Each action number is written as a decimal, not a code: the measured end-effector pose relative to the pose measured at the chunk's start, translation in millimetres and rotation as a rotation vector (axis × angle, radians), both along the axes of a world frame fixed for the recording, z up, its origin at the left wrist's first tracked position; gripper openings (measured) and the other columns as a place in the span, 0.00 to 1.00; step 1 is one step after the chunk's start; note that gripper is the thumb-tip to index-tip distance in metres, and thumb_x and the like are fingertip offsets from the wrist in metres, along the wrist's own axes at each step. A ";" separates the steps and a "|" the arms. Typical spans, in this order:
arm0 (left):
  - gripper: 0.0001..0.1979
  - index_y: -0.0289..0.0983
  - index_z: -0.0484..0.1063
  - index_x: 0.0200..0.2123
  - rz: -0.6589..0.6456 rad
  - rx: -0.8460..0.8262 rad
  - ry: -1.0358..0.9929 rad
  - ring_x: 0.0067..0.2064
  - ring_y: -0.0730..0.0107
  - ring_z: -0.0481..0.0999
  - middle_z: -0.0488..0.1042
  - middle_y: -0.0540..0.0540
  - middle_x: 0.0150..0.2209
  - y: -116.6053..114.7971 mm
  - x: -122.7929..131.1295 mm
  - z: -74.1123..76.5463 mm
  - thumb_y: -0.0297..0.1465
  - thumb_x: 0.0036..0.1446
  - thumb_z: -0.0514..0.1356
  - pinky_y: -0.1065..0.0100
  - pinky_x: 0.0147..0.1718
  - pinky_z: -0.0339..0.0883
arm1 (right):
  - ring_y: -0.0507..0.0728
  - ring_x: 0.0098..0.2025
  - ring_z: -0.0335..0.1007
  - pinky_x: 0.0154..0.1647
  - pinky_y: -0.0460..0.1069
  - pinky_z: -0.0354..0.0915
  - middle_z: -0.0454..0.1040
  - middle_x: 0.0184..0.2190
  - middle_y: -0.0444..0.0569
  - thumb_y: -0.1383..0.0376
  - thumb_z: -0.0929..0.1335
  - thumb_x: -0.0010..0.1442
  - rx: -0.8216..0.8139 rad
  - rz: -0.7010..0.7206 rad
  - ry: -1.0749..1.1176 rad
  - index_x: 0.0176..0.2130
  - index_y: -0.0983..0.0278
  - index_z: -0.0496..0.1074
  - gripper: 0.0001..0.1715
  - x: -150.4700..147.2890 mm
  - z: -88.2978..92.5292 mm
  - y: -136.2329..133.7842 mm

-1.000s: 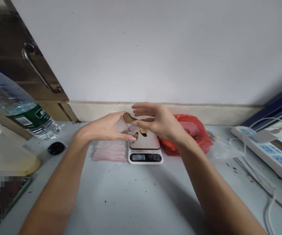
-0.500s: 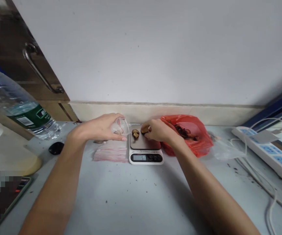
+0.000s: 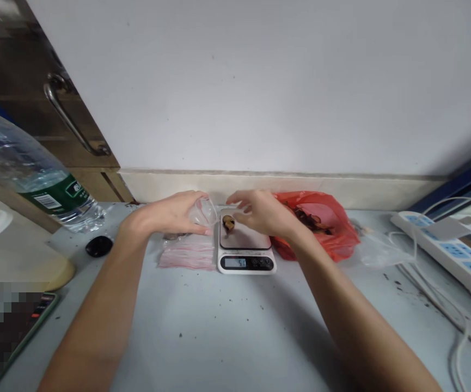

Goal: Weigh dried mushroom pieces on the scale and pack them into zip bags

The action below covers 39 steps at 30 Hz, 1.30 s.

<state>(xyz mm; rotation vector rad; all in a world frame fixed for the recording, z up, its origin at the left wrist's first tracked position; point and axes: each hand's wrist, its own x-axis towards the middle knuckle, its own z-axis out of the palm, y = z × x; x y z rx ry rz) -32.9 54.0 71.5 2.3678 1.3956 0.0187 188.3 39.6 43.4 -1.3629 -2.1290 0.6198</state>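
My left hand (image 3: 173, 215) holds a small clear zip bag (image 3: 203, 211) with its mouth spread beside the scale. My right hand (image 3: 257, 212) hovers over the digital kitchen scale (image 3: 251, 239), its fingers apart and nothing visible in them. A curled brown dried piece (image 3: 228, 222) lies on the left of the scale's plate. The lit display (image 3: 235, 263) seems to show 5.1. Left of the scale lies a stack of flat zip bags (image 3: 186, 255) with red stripes. Beyond my right wrist sits an open red plastic bag (image 3: 341, 234) with dark dried pieces (image 3: 311, 220) inside.
A large water bottle (image 3: 51, 188) leans in at the left, near a black round object (image 3: 99, 246) and a phone (image 3: 31, 321). At the right are a clear plastic bag (image 3: 382, 250), a white power strip (image 3: 451, 253) and cables (image 3: 435, 305). A wall rises behind.
My right hand has let go of the brown piece it held over the scale, and its fingers have spread and lifted. That piece no longer shows on the plate. The left hand still holds the bag.
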 end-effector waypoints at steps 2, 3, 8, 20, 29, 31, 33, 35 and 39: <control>0.32 0.43 0.71 0.55 -0.001 0.010 -0.014 0.56 0.48 0.75 0.77 0.41 0.56 -0.9 -1.0 0.7 0.50 0.47 0.63 0.59 0.51 0.69 | 0.63 0.41 0.80 0.45 0.56 0.74 0.84 0.38 0.52 0.73 0.71 0.56 -0.041 0.045 -0.136 0.42 0.62 0.81 0.14 -2.0 -5.4 1.4; 0.32 0.43 0.71 0.55 0.006 0.011 -0.013 0.56 0.48 0.75 0.77 0.40 0.56 -1.4 -1.1 0.8 0.50 0.47 0.63 0.59 0.51 0.69 | 0.62 0.40 0.80 0.44 0.55 0.73 0.84 0.36 0.51 0.75 0.70 0.55 -0.056 0.080 -0.165 0.39 0.61 0.82 0.14 -2.6 -7.2 2.2; 0.33 0.44 0.71 0.54 0.034 -0.020 0.037 0.53 0.49 0.77 0.77 0.39 0.56 -0.6 1.3 -2.9 0.51 0.46 0.64 0.59 0.47 0.71 | 0.59 0.37 0.80 0.41 0.51 0.72 0.84 0.32 0.48 0.79 0.69 0.53 -0.060 0.009 -0.154 0.29 0.62 0.79 0.14 0.8 -3.5 5.0; 0.41 0.42 0.67 0.62 0.104 -0.090 0.102 0.51 0.50 0.78 0.75 0.37 0.60 0.1 1.6 -8.1 0.50 0.45 0.64 0.66 0.37 0.73 | 0.59 0.37 0.80 0.42 0.51 0.72 0.84 0.34 0.48 0.80 0.68 0.52 -0.053 0.087 -0.137 0.36 0.63 0.81 0.17 -2.2 -11.0 4.2; 0.39 0.42 0.66 0.63 -0.043 -0.017 -0.078 0.61 0.48 0.72 0.71 0.37 0.64 -2.7 6.4 -1.2 0.52 0.51 0.64 0.57 0.56 0.67 | 0.59 0.54 0.78 0.57 0.58 0.72 0.80 0.53 0.51 0.68 0.69 0.61 -0.025 0.212 0.438 0.55 0.59 0.76 0.22 14.7 6.6 0.6; 0.41 0.43 0.62 0.67 -0.060 -0.005 -0.142 0.63 0.48 0.71 0.68 0.37 0.66 -7.2 5.5 5.1 0.52 0.53 0.63 0.58 0.55 0.67 | 0.60 0.60 0.73 0.61 0.59 0.69 0.78 0.57 0.50 0.72 0.67 0.59 0.064 0.213 0.328 0.52 0.57 0.78 0.23 17.9 13.0 -4.6; 0.40 0.45 0.59 0.69 -0.084 -0.003 -0.217 0.61 0.49 0.74 0.68 0.39 0.67 -12.1 4.2 11.6 0.51 0.56 0.62 0.60 0.51 0.70 | 0.63 0.66 0.67 0.64 0.61 0.65 0.75 0.60 0.52 0.72 0.69 0.58 0.117 0.258 0.188 0.44 0.58 0.81 0.16 20.6 18.8 -8.8; 0.37 0.47 0.59 0.69 -0.107 0.001 -0.302 0.59 0.53 0.76 0.69 0.41 0.67 -15.8 3.6 17.2 0.50 0.60 0.60 0.63 0.48 0.72 | 0.64 0.67 0.65 0.64 0.61 0.64 0.74 0.60 0.54 0.67 0.71 0.60 0.139 0.299 0.145 0.37 0.60 0.80 0.05 22.7 23.0 -11.2; 0.24 0.43 0.72 0.61 -0.112 0.057 -0.511 0.56 0.58 0.78 0.78 0.44 0.58 -17.4 6.2 22.4 0.44 0.64 0.57 0.64 0.50 0.73 | 0.62 0.54 0.75 0.54 0.57 0.70 0.78 0.51 0.55 0.58 0.73 0.60 0.171 0.290 0.311 0.30 0.61 0.75 0.11 24.1 26.7 -11.4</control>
